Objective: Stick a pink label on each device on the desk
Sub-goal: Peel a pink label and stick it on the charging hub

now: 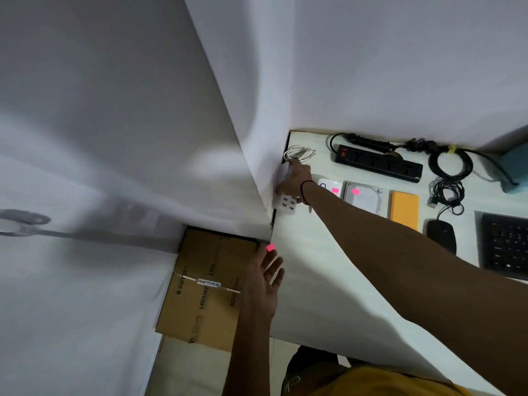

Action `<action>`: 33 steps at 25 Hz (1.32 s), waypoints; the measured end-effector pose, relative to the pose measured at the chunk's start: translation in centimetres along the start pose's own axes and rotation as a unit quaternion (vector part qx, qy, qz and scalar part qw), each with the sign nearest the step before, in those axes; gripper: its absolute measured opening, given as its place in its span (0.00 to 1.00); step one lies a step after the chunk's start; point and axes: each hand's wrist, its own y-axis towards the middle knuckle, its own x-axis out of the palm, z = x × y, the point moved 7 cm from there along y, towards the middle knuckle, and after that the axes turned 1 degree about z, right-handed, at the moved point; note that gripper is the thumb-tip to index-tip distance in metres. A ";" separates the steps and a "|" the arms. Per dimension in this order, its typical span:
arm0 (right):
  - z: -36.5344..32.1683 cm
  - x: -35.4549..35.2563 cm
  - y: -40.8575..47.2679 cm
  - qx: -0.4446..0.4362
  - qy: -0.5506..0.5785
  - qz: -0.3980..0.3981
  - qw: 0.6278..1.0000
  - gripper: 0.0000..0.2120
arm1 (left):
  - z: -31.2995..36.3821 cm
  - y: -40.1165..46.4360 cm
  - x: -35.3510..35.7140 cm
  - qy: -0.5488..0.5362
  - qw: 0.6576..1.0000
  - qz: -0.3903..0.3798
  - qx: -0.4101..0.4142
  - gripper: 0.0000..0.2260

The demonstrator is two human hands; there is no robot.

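The right hand (295,178) reaches to the desk's (314,267) far left corner and grips a white multi-port USB charger (286,202), fingers curled over its top against the wall. The left hand (264,278) hangs at the desk's left edge, fingers loosely spread, one pink label (270,247) stuck on a fingertip. Two more pink labels are already on devices: one on the small white box (335,190), one on the hard drive (355,191). The yellow power bank (404,210), mouse (441,234), keyboard (505,244) and power strip (377,162) carry none.
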 end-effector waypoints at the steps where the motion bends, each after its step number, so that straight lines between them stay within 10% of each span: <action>1: -0.5 -1.0 -0.8 -0.009 0.053 -0.010 0.998 0.43 | 0.1 -0.1 0.7 -0.006 1.000 -0.012 0.002 0.11; 11: -1.7 -7.6 -11.7 -0.076 0.533 -0.248 0.806 0.23 | 2.7 -5.7 9.3 -0.088 0.980 -0.166 0.063 0.06; 19: 0.4 -12.7 -18.5 -0.162 0.521 -0.282 0.790 0.29 | 4.0 -11.1 15.1 0.106 0.958 -0.142 0.227 0.09; 33: 2.5 -15.8 -25.9 -0.211 0.529 -0.316 0.759 0.30 | 2.3 -17.9 17.4 0.146 0.900 -0.027 0.410 0.07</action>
